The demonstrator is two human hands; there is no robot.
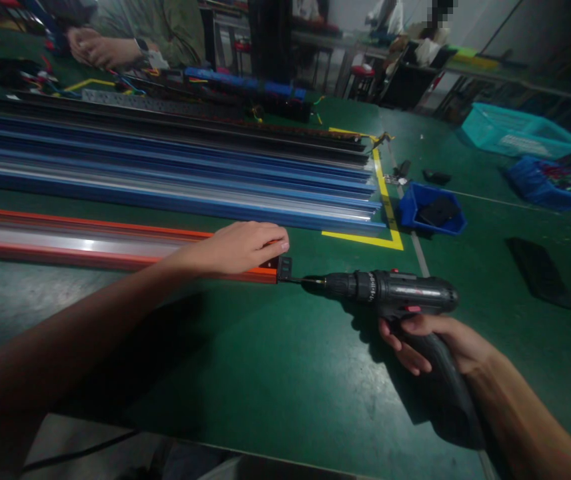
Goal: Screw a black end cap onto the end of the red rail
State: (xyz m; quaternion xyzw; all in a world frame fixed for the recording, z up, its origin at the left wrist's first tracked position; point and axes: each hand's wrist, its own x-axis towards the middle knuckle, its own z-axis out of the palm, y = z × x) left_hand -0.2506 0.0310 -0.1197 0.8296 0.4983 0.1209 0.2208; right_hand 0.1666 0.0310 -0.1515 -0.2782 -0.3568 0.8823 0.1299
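My right hand (430,343) is wrapped round the handle of a black cordless drill (400,291), which lies level and points left. The tip of its bit meets a small black end bracket (284,268) on an orange-edged metal rail (85,245). Over the right end of that rail rests my left hand (245,247), its fingers closed over the top and pressing the rail against the table. Part of the rail's end is hidden beneath the palm.
Several blue rails (175,177) lie side by side behind the orange one, framed by yellow tape (365,240). To the right are a small blue bin (433,208), a black flat object (540,272) and a teal basket (520,130). Across the table is another person's hands (105,50).
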